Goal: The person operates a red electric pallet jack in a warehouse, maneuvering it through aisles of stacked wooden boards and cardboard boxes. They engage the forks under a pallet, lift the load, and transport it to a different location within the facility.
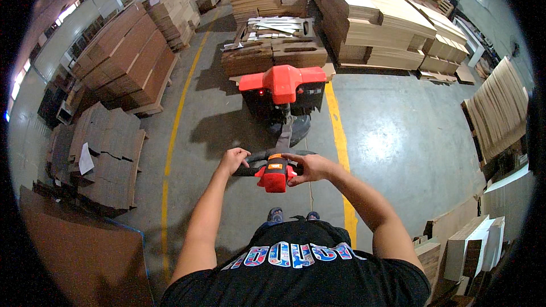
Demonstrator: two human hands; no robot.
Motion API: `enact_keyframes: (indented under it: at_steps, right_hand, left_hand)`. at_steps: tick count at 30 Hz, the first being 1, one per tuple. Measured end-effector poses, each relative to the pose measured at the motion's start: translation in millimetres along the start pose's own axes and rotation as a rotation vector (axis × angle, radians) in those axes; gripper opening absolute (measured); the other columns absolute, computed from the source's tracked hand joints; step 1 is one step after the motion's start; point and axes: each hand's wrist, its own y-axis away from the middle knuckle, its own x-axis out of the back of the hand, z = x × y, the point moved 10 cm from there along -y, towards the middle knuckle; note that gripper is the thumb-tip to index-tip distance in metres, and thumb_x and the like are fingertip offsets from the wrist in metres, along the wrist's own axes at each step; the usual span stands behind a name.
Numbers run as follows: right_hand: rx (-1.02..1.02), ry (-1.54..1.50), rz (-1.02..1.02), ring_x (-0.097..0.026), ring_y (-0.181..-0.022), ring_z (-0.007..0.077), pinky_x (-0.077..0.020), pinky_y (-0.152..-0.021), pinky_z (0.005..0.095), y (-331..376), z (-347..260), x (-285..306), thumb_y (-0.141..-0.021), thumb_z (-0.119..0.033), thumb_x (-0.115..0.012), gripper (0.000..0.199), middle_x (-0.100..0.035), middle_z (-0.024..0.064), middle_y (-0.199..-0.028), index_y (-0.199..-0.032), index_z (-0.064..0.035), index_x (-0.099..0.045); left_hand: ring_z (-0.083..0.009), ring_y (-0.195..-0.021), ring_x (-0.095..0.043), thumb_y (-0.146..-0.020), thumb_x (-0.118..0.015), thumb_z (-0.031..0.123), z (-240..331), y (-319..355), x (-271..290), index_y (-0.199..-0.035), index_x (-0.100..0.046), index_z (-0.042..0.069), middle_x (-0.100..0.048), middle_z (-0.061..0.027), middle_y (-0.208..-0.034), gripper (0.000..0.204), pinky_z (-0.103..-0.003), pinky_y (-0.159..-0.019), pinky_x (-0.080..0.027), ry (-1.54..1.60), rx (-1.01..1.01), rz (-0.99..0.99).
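Note:
Ahead of me stands an electric pallet jack with a red cover and black body. Its tiller slants toward me and ends in a red and black control handle. My left hand is closed around the left side of the handle's black grip loop. On the right side, my right hand grips the handle, its thumb by the red control at the centre. Directly beyond the jack sits a load of brown boards with pale strips on top; the forks are hidden from view.
Tall stacks of brown boards and grey-brown sheets line the left. Pale board stacks stand far right, with a leaning panel stack nearer. Yellow floor lines run along both sides. White-edged panels are at the lower right.

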Motion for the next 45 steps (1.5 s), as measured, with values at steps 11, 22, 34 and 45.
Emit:
enact_keyframes:
  at_steps: [11,22,34,45]
  right_hand:
    - [0.006,0.017,-0.031,-0.069,-0.075,0.0357,-0.0501,-0.07,0.0473,34,-13,-44,-0.081,-0.081,-0.073,0.119,-0.066,0.0152,-0.077,-0.169,-0.0139,-0.028]
    - [0.056,-0.041,0.024,-0.071,-0.086,0.0405,-0.0526,-0.076,0.0486,58,-45,-57,-0.087,-0.074,-0.071,0.107,-0.072,0.0236,-0.094,-0.169,-0.0214,-0.028]
    - [-0.029,-0.119,0.016,-0.072,-0.083,0.0383,-0.0554,-0.074,0.0485,71,-31,-46,-0.085,-0.07,-0.073,0.091,-0.074,0.0169,-0.089,-0.158,-0.0191,-0.052]
    - [-0.024,-0.113,0.04,-0.072,-0.079,0.0398,-0.0555,-0.072,0.0497,104,-6,-32,-0.084,-0.073,-0.072,0.092,-0.073,0.0178,-0.085,-0.158,-0.0216,-0.052]
  left_hand:
    - [-0.0147,-0.081,-0.072,-0.102,-0.061,0.017,-1,63,-18,-0.118,-0.074,0.0,-0.076,-0.0069,-0.088,0.026,-0.031,-0.079,-0.053,-0.039,0.01,-0.073]
    - [-0.0159,-0.069,-0.071,-0.099,-0.07,0.031,6,117,-16,-0.119,-0.076,0.006,-0.076,-0.0049,-0.083,0.032,-0.035,-0.071,-0.057,-0.186,0.205,-0.094]
    - [-0.0365,-0.103,-0.074,-0.086,-0.073,0.052,66,97,-48,-0.117,-0.079,0.016,-0.078,-0.015,-0.106,0.048,-0.048,-0.094,-0.058,-0.797,0.045,-0.051]
    - [-0.0374,-0.107,-0.074,-0.086,-0.073,0.051,90,90,-96,-0.117,-0.079,0.017,-0.078,-0.015,-0.114,0.046,-0.049,-0.096,-0.058,-0.896,0.057,-0.061]
